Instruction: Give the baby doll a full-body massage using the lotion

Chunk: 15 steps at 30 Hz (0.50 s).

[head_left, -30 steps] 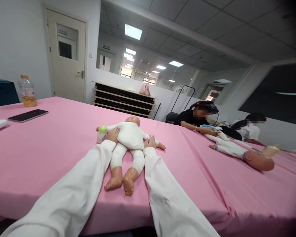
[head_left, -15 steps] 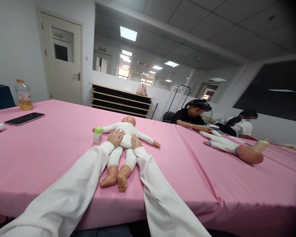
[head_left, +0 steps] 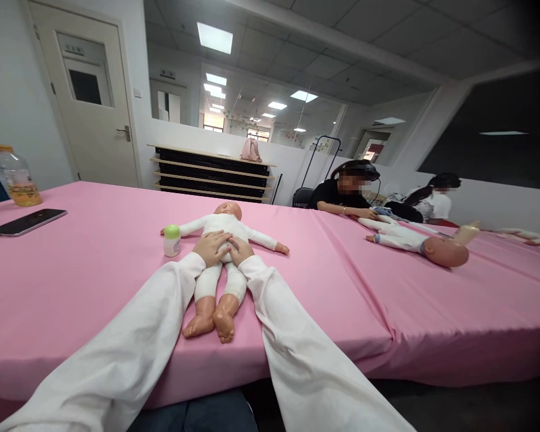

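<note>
A baby doll (head_left: 233,288) in a white suit lies on its back on the pink-covered table, its bare feet pointing toward me and its arms spread wide. My left hand (head_left: 212,248) rests flat on the doll's belly with the fingers stretched out. Beside it, my right hand (head_left: 240,249) lies on the other side of the belly, also with extended fingers, and the fingertips of both hands meet near the middle. Just left of my left hand stands a small white jar with a green lid (head_left: 171,241), close to the doll's arm.
A phone (head_left: 27,222) and a bottle of yellow liquid (head_left: 18,177) are at the far left of the pink cloth (head_left: 103,288). To the right lies another doll (head_left: 405,237) with a beige bottle (head_left: 465,233) by its head. A co-worker (head_left: 342,192) leans over that doll.
My hands have slid inward over the doll's belly, from its two sides until the fingertips meet. The camera view has shifted slightly.
</note>
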Available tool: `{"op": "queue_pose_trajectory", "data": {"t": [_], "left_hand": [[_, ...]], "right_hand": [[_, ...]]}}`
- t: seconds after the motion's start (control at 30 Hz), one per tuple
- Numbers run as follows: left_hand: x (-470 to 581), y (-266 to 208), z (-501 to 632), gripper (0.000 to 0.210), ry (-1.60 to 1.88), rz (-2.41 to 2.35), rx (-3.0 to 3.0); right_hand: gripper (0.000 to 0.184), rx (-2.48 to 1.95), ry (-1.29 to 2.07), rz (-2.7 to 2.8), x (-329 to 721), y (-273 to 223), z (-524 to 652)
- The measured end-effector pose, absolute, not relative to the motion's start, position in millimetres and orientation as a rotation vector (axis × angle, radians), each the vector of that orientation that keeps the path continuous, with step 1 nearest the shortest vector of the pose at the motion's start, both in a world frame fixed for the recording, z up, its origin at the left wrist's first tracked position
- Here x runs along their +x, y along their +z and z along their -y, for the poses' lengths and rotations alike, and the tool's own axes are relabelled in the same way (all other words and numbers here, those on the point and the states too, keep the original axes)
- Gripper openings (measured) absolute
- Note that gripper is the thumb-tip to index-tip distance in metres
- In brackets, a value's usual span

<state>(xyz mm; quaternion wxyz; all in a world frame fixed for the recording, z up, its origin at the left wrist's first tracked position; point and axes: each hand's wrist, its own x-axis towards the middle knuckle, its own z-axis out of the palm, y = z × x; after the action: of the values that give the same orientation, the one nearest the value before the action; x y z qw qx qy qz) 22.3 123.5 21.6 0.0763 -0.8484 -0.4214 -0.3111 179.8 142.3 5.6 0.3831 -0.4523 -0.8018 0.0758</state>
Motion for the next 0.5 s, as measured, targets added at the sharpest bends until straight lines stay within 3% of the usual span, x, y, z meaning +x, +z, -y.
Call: {"op": "queue_pose_trajectory", "data": {"t": [0.2,0.37,0.5], "left_hand": [[23,17,-128,0.033,-0.974,1.458,-2.337],[23,20,-123,0.029,-0.969,1.297,-2.418],[25,19,-125,0.035,-0.961,1.365,-2.467]], "right_hand": [[0.036,-1.45,0.205,1.869,179,7,-139],[0.024,-1.235,0.096,1.968,178,12,-131],[0.028,-1.213,0.13,2.016,177,10,-137]]}}
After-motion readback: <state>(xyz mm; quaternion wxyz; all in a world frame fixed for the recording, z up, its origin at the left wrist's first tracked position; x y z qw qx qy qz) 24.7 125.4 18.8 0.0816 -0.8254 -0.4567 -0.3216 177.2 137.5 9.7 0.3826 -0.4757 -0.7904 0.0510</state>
